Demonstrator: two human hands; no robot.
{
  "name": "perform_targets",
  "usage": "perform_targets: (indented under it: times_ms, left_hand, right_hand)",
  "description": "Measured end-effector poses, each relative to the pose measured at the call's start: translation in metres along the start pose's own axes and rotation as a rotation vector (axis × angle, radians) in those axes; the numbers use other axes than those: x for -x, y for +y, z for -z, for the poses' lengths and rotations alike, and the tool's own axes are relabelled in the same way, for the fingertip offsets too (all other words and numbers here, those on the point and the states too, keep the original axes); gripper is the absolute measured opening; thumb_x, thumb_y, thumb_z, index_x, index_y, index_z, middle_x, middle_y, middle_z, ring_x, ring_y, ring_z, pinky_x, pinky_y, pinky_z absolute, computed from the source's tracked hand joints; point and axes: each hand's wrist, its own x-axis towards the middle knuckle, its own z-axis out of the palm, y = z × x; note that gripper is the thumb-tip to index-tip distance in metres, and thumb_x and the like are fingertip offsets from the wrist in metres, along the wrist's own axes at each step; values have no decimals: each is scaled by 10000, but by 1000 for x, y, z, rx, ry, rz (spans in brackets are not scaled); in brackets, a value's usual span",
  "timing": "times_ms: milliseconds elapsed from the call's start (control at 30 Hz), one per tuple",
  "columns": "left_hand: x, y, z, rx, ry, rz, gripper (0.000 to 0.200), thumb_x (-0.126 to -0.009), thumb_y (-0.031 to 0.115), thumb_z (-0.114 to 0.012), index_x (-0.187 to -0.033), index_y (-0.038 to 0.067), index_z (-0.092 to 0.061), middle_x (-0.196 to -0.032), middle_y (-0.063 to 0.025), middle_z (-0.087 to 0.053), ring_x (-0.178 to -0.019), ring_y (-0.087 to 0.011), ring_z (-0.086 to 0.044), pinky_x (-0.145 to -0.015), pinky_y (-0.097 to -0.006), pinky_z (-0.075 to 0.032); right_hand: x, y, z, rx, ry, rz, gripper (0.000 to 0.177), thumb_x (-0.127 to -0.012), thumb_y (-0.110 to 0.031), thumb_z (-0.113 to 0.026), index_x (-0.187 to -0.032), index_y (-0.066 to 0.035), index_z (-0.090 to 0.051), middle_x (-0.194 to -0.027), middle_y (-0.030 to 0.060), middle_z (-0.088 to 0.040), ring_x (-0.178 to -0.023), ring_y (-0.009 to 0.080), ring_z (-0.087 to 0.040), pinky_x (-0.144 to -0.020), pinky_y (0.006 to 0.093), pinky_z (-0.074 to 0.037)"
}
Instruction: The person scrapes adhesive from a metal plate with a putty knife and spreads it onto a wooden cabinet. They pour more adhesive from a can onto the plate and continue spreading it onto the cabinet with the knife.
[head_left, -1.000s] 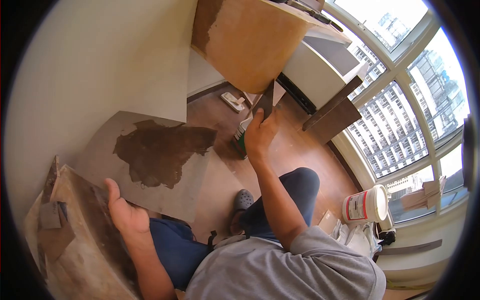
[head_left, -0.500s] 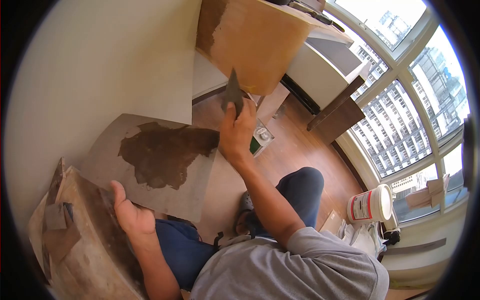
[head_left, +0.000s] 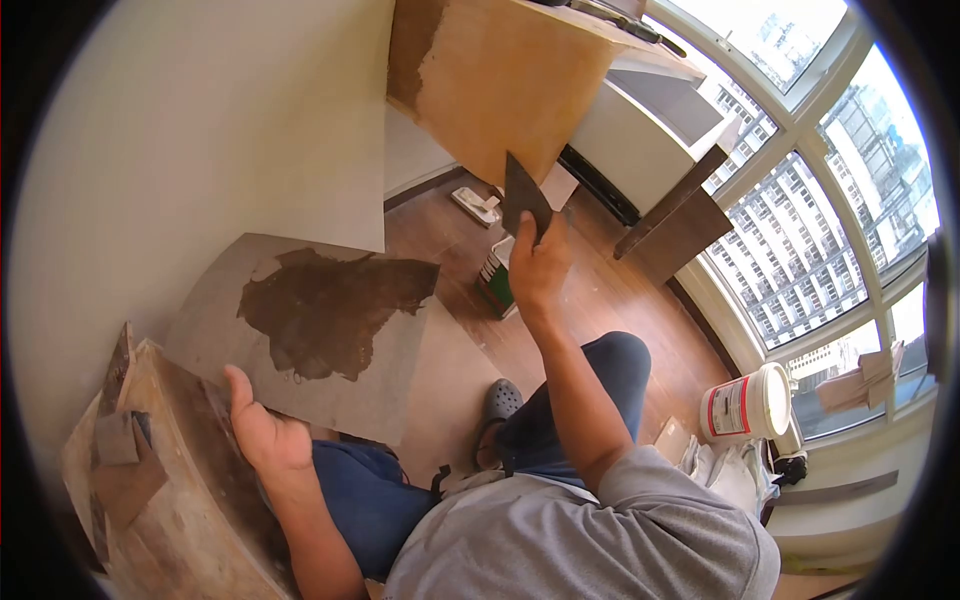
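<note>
The right hand (head_left: 540,275), gripping a thin dark scraper (head_left: 524,198), has swung toward 3 o'clock, clear of the brown smear (head_left: 318,318) on the flat grey board (head_left: 392,375) the left hand (head_left: 270,437) holds.

The sheet (head_left: 325,335) extends ahead of the left hand (head_left: 270,437), with the wooden surface (head_left: 185,490) to that hand's left and the wall (head_left: 240,130) beyond. The flat blade (head_left: 524,198) is in the right hand (head_left: 540,270), between that hand and the large panel (head_left: 510,75) farther ahead; on the floor (head_left: 640,305), the can (head_left: 497,288) lies just left of the right hand, and the tray (head_left: 474,207) farther forward. Right of the right hand are the windows (head_left: 790,245), with the bucket (head_left: 745,405) nearer the person.
</note>
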Motion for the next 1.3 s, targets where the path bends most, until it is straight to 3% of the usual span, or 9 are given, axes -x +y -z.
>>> perform_targets:
  times_ms: [500, 600, 667, 800, 900, 967, 1000, 1067, 1300]
  left_hand:
    - [-8, -3, 2, -24, 2, 9, 511, -1057, 335, -539, -1437, -2, -483, -1458, -134, -538, -1337, -320, -505, -1154, -494, -401]
    - [-10, -3, 5, -7, -15, 24, 516, -1057, 335, -534, -1447, 1, -474, -1465, -136, -533, -1346, -322, -499, -1161, -497, -390]
    - [-11, -2, 6, -16, -14, 23, 517, -1058, 338, -531, -1448, 2, -473, -1466, -137, -532, -1348, -322, -496, -1164, -497, -387]
    - [-9, -3, 3, -14, 4, 23, 517, -1060, 344, -527, -1450, 8, -474, -1466, -135, -533, -1352, -321, -493, -1166, -499, -384]
    - [-10, -4, 4, -9, 9, 21, 516, -1061, 348, -524, -1451, 13, -475, -1464, -133, -535, -1352, -324, -492, -1164, -499, -384]
    - [-10, -3, 6, -10, 10, 26, 516, -1062, 350, -522, -1450, 13, -476, -1466, -132, -533, -1353, -323, -491, -1163, -498, -385]
    - [-11, -2, 6, -14, 11, 35, 516, -1062, 353, -520, -1449, 13, -477, -1467, -131, -531, -1353, -323, -490, -1162, -498, -386]
    - [-5, -5, -3, -55, 48, 4, 521, -1064, 358, -515, -1452, 12, -473, -1475, -130, -523, -1356, -324, -487, -1162, -498, -386]
    - [-6, -7, -2, -83, 69, -41, 547, -1067, 373, -503, -1466, 3, -447, -1490, -131, -502, -1362, -327, -477, -1158, -501, -391]
  right_hand:
    - [9, 28, 10, -324, 120, -145, 248, -971, -159, -603, -1056, 69, -646, -905, 254, -681, -819, 413, -663, -754, 447, -508]
    - [24, 48, 16, -259, 29, -330, 256, -980, -166, -594, -1105, 51, -649, -924, 262, -681, -866, 437, -658, -771, 460, -508]
    - [41, 48, 25, 62, -143, -76, 234, -968, -169, -618, -1026, 58, -638, -924, 275, -688, -806, 431, -665, -711, 468, -507]
    - [72, 41, 28, -70, -165, -127, 228, -958, -169, -627, -966, 59, -616, -883, 312, -645, -790, 485, -629, -684, 497, -490]
    - [80, 44, 23, -10, -232, -81, 212, -957, -158, -636, -959, 53, -619, -854, 247, -683, -783, 429, -661, -698, 477, -496]
    - [73, 51, 9, -400, -134, -489, 163, -974, -143, -638, -1026, 11, -620, -966, 140, -717, -890, 322, -690, -755, 437, -517]
    - [67, 54, 3, -402, -130, -494, 163, -974, -143, -638, -1026, 11, -620, -966, 140, -717, -890, 322, -690, -755, 437, -517]
    - [50, 57, -10, -1275, -25, -1206, 188, -996, -134, -629, -1164, -54, -603, -1147, 49, -693, -1035, 232, -665, -863, 401, -523]
    - [40, 26, 0, -1484, 151, -1409, 364, -1000, -135, -632, -1343, -71, -529, -1286, 74, -628, -1178, 226, -611, -985, 365, -497]
